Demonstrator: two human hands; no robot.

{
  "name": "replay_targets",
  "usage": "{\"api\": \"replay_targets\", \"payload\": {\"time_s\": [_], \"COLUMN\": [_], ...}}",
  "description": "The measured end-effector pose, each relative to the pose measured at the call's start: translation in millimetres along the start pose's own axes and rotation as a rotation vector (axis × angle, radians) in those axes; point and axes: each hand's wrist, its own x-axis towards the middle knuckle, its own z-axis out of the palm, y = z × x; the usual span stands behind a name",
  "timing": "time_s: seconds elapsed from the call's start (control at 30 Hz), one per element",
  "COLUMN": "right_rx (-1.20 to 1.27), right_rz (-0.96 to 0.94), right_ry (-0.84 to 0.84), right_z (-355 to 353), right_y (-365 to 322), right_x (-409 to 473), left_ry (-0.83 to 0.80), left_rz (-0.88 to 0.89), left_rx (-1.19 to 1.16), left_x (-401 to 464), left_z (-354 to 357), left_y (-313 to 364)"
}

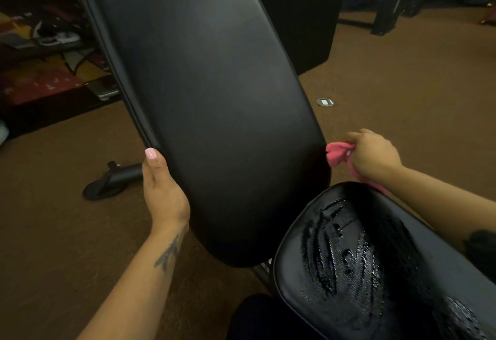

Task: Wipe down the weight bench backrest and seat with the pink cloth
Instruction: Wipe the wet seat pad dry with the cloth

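Observation:
The black padded backrest (pixel 209 103) slopes up through the middle of the view. My left hand (pixel 161 189) grips its lower left edge, thumb lying on the front face. The black seat (pixel 375 264) sits at the lower right, streaked with wet smears. My right hand (pixel 373 154) holds the bunched pink cloth (pixel 338 154) just off the backrest's lower right edge, above the seat's far end. Part of the cloth hangs below my wrist.
Brown carpet (pixel 67 232) surrounds the bench. A black bench foot (pixel 112 181) lies on the floor at left. A round floor outlet (pixel 324 102) is to the right. Dark furniture stands at the back, and clutter on a patterned rug (pixel 40 82) lies far left.

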Motion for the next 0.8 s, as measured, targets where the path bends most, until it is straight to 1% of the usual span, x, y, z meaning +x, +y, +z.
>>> {"api": "replay_targets", "payload": {"time_s": [0.07, 0.13, 0.2, 0.27, 0.37, 0.43, 0.47, 0.57, 0.63, 0.67, 0.7, 0.8], "right_rx": [0.090, 0.240, 0.358, 0.466, 0.586, 0.596, 0.580, 0.469, 0.401, 0.363, 0.334, 0.341], "right_rz": [0.107, 0.119, 0.077, 0.111, 0.200, 0.159, 0.100, -0.167, -0.296, -0.316, -0.297, -0.155], "right_ry": [0.056, 0.105, 0.043, -0.019, 0.050, 0.088, 0.103, 0.129, 0.099, 0.083, 0.089, 0.201], "right_z": [-8.9, -13.2, -7.5, 5.1, 10.1, 9.1, 8.7, 9.3, 9.2, 7.3, 5.4, -0.4], "right_y": [3.6, 2.7, -8.6, -19.4, -30.3, -41.4, -49.2, -61.6, -51.0, -45.0, -41.4, -55.2], "right_x": [3.8, 8.2, 6.7, 2.6, 3.1, 2.4, -0.9, -18.7, -24.1, -23.1, -20.0, -9.8], "left_ry": [-0.008, -0.006, 0.000, -0.037, -0.044, -0.036, -0.039, -0.066, -0.065, -0.061, -0.055, -0.047], "left_rz": [0.002, -0.004, -0.005, -0.013, -0.033, -0.047, -0.050, -0.070, -0.074, -0.076, -0.080, -0.083], "left_rx": [-0.012, -0.010, -0.019, -0.017, -0.026, -0.019, -0.016, -0.009, -0.009, -0.007, 0.002, 0.006], "left_x": [2.0, 4.3, 5.0, 4.5, 4.3, 4.1, 4.1, 3.9, 4.9, 4.6, 4.1, 1.4], "left_z": [-0.6, -1.1, -2.0, -3.7, -5.8, -5.0, -5.0, -6.2, -6.8, -6.2, -5.4, -4.3], "left_y": [-1.7, -4.8, -6.2, -7.2, -7.6, -6.3, -6.0, -5.6, -5.6, -4.3, -3.2, -0.5]}}
